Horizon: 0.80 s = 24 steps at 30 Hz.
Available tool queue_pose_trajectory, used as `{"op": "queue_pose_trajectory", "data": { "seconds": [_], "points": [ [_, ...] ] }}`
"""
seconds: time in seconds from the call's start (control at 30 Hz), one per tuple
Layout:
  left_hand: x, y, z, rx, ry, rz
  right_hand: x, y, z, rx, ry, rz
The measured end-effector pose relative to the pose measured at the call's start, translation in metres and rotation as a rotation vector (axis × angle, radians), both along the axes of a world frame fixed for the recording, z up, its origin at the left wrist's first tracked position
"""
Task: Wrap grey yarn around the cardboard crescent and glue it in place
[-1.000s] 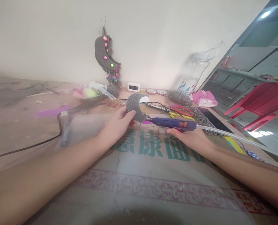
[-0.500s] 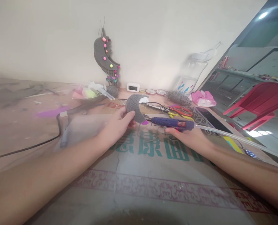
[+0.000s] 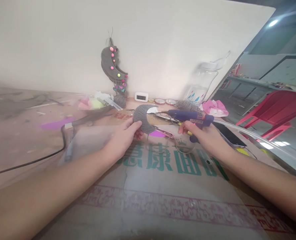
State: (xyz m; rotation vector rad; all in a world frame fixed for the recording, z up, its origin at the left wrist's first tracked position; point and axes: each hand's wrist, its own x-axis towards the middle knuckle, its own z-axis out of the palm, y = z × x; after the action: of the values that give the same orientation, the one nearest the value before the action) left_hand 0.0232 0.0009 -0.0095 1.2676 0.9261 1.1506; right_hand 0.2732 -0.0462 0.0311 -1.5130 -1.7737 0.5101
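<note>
A crescent point(image 3: 141, 116) wound in grey yarn is pinched along its outer edge by my left hand point(image 3: 124, 136). Its upper tip is bare and white. My right hand point(image 3: 204, 136) grips a dark blue glue gun point(image 3: 185, 115), whose nozzle points left toward the crescent's open side; whether they touch I cannot tell. A clear glue stick point(image 3: 234, 125) runs out of the gun's back. Loose grey yarn point(image 3: 185, 150) trails on the board below, and a purple piece point(image 3: 157, 133) lies under the crescent's lower end.
Against the wall hangs a larger grey crescent point(image 3: 108, 63) with coloured pompoms. Behind my hands stand a small clock point(image 3: 141, 97), tape rolls point(image 3: 159, 101) and a water bottle point(image 3: 200, 83). A phone point(image 3: 227, 133) lies right; a black cable point(image 3: 38, 160) crosses the left side.
My right hand has raised the glue gun from the crescent's lower end to near the height of its white tip. My left hand keeps its hold; the view has shifted slightly.
</note>
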Motion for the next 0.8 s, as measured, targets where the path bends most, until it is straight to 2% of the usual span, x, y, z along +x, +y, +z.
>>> {"op": "queue_pose_trajectory", "data": {
  "seconds": [0.17,0.3,0.37,0.47,0.6,0.7,0.8],
  "points": [
    [0.001,-0.002,0.003,0.010,-0.024,-0.019,0.000,0.012,0.020,0.021,0.184,-0.026],
    [0.002,0.000,0.000,0.042,-0.024,-0.027,0.002,0.050,0.030,0.030,0.045,-0.166],
    [0.003,0.001,-0.001,0.047,-0.025,-0.031,0.001,0.076,0.030,0.031,-0.023,-0.176],
    [0.003,0.000,0.000,0.043,-0.015,-0.035,-0.006,0.114,0.023,-0.023,-0.063,-0.143],
    [0.003,-0.002,0.003,0.044,0.008,-0.041,-0.018,0.157,0.003,-0.061,-0.134,-0.132],
    [0.003,-0.003,0.004,0.034,0.006,-0.041,-0.020,0.179,-0.011,-0.120,-0.215,-0.134],
    [0.003,-0.002,0.004,0.026,-0.002,-0.051,-0.016,0.190,-0.017,-0.151,-0.304,-0.138]
  ]
}}
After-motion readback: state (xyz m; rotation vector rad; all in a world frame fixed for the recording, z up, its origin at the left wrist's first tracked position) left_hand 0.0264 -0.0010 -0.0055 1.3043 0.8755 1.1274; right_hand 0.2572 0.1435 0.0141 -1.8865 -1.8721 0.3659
